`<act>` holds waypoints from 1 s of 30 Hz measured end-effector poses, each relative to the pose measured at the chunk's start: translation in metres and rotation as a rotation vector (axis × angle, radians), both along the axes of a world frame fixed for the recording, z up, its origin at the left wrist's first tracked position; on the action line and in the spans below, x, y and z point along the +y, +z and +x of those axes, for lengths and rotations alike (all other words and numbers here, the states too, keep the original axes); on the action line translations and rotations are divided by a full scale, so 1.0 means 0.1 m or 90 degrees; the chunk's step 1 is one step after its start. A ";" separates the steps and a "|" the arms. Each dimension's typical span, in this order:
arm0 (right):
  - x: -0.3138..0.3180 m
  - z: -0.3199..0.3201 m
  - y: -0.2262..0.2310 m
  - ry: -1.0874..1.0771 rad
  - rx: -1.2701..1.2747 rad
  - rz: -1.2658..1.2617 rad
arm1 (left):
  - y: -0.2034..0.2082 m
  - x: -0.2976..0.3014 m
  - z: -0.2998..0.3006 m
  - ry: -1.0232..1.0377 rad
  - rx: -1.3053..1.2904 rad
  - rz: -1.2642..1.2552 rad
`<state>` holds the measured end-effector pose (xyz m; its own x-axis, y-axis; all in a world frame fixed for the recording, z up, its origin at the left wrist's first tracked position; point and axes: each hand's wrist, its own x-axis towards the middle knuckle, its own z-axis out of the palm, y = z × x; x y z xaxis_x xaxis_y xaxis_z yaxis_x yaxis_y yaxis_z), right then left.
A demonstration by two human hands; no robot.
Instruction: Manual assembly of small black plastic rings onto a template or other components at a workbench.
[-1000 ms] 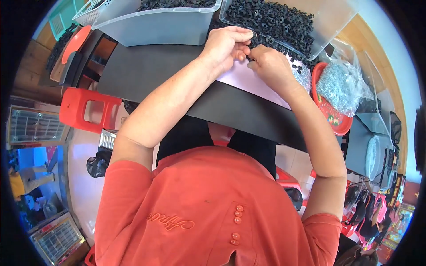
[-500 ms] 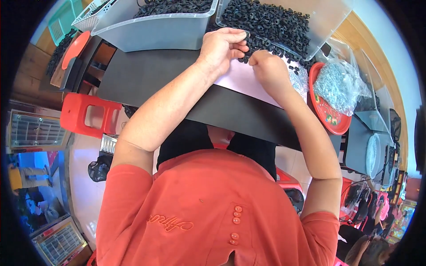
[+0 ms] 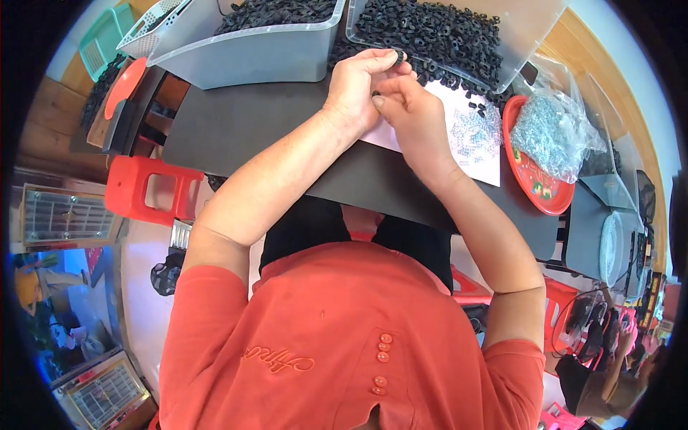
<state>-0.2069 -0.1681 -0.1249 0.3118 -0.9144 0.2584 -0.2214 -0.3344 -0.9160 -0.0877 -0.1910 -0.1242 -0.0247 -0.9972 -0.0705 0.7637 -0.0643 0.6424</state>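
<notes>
A small black plastic part (image 3: 400, 56) is pinched between the thumb and forefinger of my left hand (image 3: 352, 86). Just below it, my right hand (image 3: 419, 122) is closed, its thumb and forefinger together on another small black part (image 3: 376, 94) beside my left palm. Both hands hover over a pale pink sheet (image 3: 481, 170) on the dark table (image 3: 244, 118). Loose black parts (image 3: 430, 73) are heaped at the sheet's far edge, and tiny clear pieces (image 3: 474, 136) are scattered over its right side. My left hand's lower fingers are partly hidden.
Two translucent bins stand at the back, a left bin (image 3: 265, 57) and a right bin (image 3: 527, 54), both with black parts inside. To the right, a red tray (image 3: 530, 188) bears a plastic bag of clear pieces (image 3: 548, 132). A red stool (image 3: 129, 188) stands at left.
My right hand has come left from the loose black parts to my left palm, uncovering the clear pieces on the sheet. My left hand keeps its pinch. The whole view has shifted slightly.
</notes>
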 end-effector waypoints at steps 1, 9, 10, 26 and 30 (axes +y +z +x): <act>0.06 0.00 0.04 -0.027 0.069 -0.114 | 0.02 0.00 -0.01 -0.012 0.001 -0.017; -0.09 -0.30 0.24 0.000 -0.077 -0.008 | 0.02 0.04 -0.08 0.033 -0.133 -0.067; -0.12 -0.39 0.33 -0.003 -0.102 0.026 | 0.03 0.05 -0.09 0.030 -0.200 -0.096; -0.36 -0.76 0.33 0.061 -0.157 0.098 | 0.08 0.14 -0.20 -0.024 -0.405 -0.133; -0.36 -0.79 0.32 0.073 -0.151 0.084 | 0.08 0.14 -0.21 -0.029 -0.410 -0.131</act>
<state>-0.2855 -0.2038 -0.0928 0.3603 -0.9072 0.2171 0.0358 -0.2191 -0.9750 -0.1086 -0.1772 -0.1160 -0.0838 -0.9908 0.1065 0.2232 0.0855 0.9710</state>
